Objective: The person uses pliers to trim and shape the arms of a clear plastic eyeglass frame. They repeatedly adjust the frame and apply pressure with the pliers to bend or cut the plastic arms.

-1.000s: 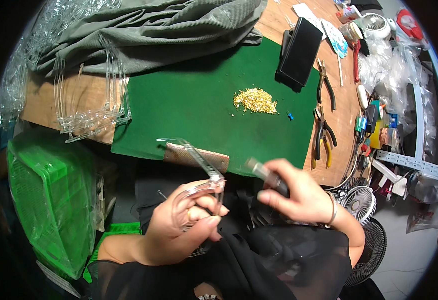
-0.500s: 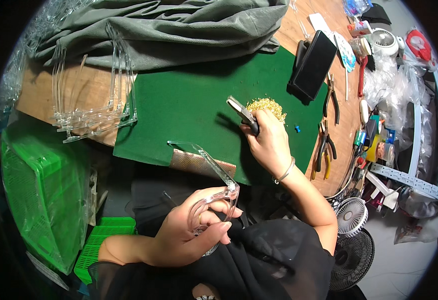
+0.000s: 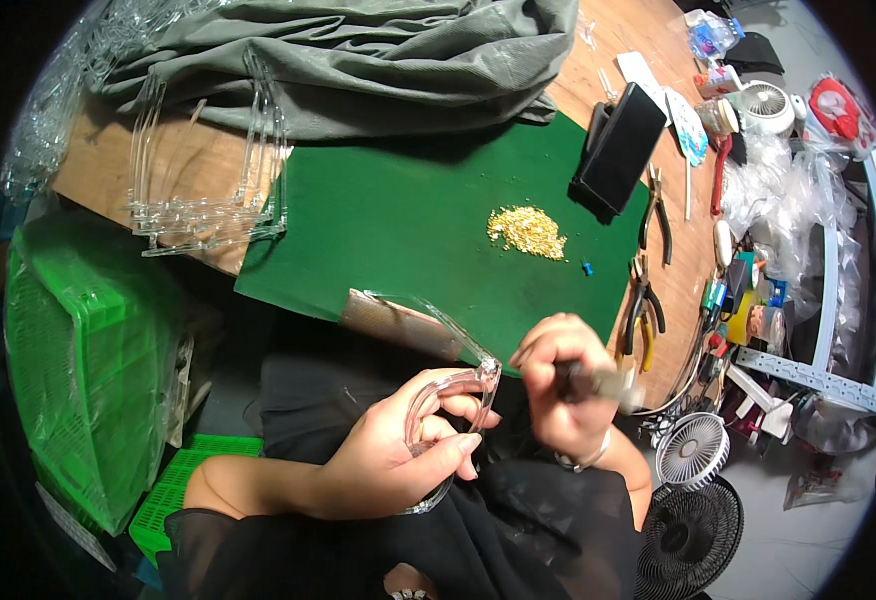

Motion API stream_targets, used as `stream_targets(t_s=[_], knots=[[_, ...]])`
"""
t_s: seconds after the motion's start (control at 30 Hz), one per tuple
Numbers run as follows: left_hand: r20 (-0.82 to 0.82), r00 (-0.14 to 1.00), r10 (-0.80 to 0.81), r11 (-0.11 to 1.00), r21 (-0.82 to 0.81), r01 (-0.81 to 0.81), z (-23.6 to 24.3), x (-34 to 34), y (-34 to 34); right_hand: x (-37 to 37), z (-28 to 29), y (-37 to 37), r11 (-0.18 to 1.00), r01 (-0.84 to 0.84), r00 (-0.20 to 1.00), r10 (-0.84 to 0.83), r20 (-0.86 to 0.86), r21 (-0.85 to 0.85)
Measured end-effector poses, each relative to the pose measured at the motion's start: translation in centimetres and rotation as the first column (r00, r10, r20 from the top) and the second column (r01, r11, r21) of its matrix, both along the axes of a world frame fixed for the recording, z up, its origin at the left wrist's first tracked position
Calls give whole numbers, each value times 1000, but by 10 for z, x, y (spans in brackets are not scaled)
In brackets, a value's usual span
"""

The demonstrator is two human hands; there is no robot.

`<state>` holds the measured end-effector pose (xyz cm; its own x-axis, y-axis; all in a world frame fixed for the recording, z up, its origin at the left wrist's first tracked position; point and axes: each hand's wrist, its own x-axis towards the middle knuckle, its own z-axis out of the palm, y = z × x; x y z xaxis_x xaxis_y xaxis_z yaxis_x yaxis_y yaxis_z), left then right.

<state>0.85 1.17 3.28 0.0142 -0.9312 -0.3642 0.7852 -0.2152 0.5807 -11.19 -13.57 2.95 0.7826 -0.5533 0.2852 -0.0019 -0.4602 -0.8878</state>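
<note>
A clear plastic eyeglass frame (image 3: 486, 376) is gripped in my left hand (image 3: 398, 450), its temple arm reaching up over the front edge of the green mat (image 3: 338, 200). Just right of it, my right hand (image 3: 568, 410) is closed on a motion-blurred metal tool with a dark grip (image 3: 606, 386), now pointing rightward. A pile of small gold pieces (image 3: 526, 232) lies on the mat, with a blue push pin (image 3: 587, 269) beside it.
Stacked clear frames (image 3: 208, 215) lie at left beside grey cloth (image 3: 338, 60). A black case (image 3: 618, 150), two pliers (image 3: 643, 310) (image 3: 658, 225), fans (image 3: 691, 450) and plastic bags sit along the right. Green crates (image 3: 88, 370) stand at lower left.
My right hand went up to the gold pile, then came back down near the frame with the tool turned rightward. My left hand and frame shifted slightly right.
</note>
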Motion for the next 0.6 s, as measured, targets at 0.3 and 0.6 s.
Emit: stream_targets(t_s=[0.3, 0.6], knots=[[27, 992, -126, 992, -9, 126, 3, -9, 4, -7, -13, 6, 977, -32, 974, 78, 213, -211], [89, 989, -116, 988, -94, 124, -4, -14, 8, -11, -20, 3, 990, -123, 953, 137, 272, -71]])
